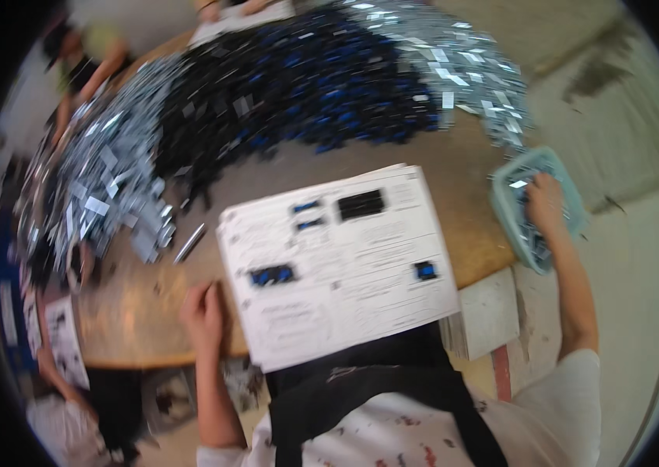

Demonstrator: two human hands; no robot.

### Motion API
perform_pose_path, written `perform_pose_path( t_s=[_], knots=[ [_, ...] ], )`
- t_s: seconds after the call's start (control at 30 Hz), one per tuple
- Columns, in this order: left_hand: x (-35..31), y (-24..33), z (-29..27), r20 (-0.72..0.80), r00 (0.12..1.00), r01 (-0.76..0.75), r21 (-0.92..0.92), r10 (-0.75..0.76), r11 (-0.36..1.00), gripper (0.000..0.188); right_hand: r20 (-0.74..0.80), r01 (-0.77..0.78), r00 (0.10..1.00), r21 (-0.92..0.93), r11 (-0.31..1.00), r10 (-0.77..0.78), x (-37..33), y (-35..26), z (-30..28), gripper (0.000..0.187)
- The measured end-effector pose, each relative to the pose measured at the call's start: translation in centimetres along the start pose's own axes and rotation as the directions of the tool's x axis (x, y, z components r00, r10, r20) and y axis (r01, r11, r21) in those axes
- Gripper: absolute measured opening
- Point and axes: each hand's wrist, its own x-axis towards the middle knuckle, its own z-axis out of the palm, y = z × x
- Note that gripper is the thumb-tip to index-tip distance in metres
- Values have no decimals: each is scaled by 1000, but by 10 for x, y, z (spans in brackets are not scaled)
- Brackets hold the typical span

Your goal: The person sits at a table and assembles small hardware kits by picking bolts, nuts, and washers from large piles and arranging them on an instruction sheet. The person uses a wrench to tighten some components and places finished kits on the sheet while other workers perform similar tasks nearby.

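Note:
My right hand (546, 201) reaches down into a pale teal plastic basket (500, 204) at the table's right edge. Small shiny flat silvery pieces (533, 165) lie in the basket, and my fingertips are lost among them. Near the table's front edge, my left hand (203, 313) is closed with its fingers curled; whether anything is in it is hidden. Just right of that hand, a stack of white printed sheets (322, 303) lies at the table's front edge before my apron. Dark and blue pieces are fixed to the top sheet.
A large heap of black and blue pieces (298, 86) spreads across the table's far side, with silvery pieces (104, 187) at left and more (462, 62) at right. A silver pen-like stick (189, 243) lies left of the sheets. Other people (84, 58) work at the far left and near left.

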Motion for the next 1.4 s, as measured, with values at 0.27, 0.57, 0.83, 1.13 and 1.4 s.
perform_pose_path(
  t_s=[0.27,0.57,0.83,1.13,1.4],
  knots=[
    [0,-9,9,-19,1000,16,-133,-18,991,11,-21,-89,995,189,978,95,5,-11,-21,23],
    [2,5,7,-20,999,26,-103,-29,994,10,-189,266,959,863,429,-213,71,-277,-140,25],
    [1,2,-2,-15,999,44,-130,-47,990,11,-234,517,810,718,466,-538,104,-430,-138,13],
    [7,0,6,16,999,38,-94,-36,995,10,-185,536,804,638,553,-566,104,-438,-115,14],
    [-2,-31,11,-19,999,45,-175,-49,984,13,-148,27,983,705,709,110,143,-190,-42,23]
  ],
)
